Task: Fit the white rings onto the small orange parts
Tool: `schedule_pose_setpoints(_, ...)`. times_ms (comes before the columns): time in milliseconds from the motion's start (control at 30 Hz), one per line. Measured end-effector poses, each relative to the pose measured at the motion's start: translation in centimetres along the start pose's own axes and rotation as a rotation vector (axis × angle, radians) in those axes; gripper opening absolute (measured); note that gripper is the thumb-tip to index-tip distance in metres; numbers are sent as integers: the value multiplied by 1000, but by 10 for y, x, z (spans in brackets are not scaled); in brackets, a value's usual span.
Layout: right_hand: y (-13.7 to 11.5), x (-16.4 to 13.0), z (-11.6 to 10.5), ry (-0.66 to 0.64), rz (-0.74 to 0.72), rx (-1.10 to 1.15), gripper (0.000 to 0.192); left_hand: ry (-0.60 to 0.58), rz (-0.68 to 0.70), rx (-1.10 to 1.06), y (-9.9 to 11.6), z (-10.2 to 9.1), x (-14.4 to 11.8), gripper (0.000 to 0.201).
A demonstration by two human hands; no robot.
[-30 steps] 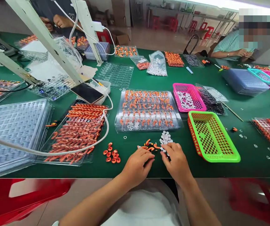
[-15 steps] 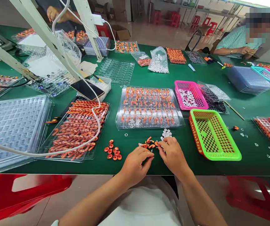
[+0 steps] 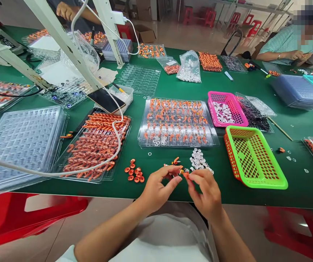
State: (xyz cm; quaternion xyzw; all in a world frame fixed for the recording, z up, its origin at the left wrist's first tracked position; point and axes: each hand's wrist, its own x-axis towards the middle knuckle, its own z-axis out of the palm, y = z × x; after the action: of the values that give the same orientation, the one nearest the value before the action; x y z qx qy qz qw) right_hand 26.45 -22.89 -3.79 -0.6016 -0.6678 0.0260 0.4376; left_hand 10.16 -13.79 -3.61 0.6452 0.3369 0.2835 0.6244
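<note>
Now lifted off the tabletop (image 3: 172, 189) near its front edge, left hand (image 3: 156, 189) and right hand (image 3: 207, 193) fingers together pinch a small orange part (image 3: 185, 174), beside the white rings (image 3: 198, 160).

At your twelve o'clock, a glossy clear plastic tray (image 3: 176, 123); at two, a shiny green plastic basket (image 3: 254, 158) on the matt green table (image 3: 303, 189)

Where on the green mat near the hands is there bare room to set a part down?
Bare mat lies along the front edge below the green basket, and between the orange rings and the clear tray of orange parts. It is crowded between the left hand and right hand, by the white rings.
</note>
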Motion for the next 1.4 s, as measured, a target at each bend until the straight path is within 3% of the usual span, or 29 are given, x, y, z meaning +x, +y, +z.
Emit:
schedule_pose_setpoints(133, -15, -10, -2, -107, -25, 246, 36, -183, -187, -302, 6, -11, 7, 32)
schedule_pose_setpoints(333, -12, -15, -6, -157, -10, 361, 31, -504, -372, -425, 10, -27, 14, 27)
schedule_pose_setpoints(567, -8, -16, -6, -164, 52, 429, 28, -564, -429, -541, 13, -29, 14, 25)
schedule_pose_setpoints(800, -8, -21, 0, -119, 182, 467, 23, -394, -403, -527, 13, -11, 6, 22)
schedule_pose_setpoints(933, -8, -22, 2, -96, 241, 444, 18, -230, -275, -279, 14, -3, 1, 16)
schedule_pose_setpoints(1067, -9, -22, 4, -100, 275, 403, 15, -177, -118, 17, 14, -1, -2, 10)
schedule_pose_setpoints(1400, -14, -25, 14, -37, 495, 499, 8, 24, 36, 160, 11, 10, -2, 10)
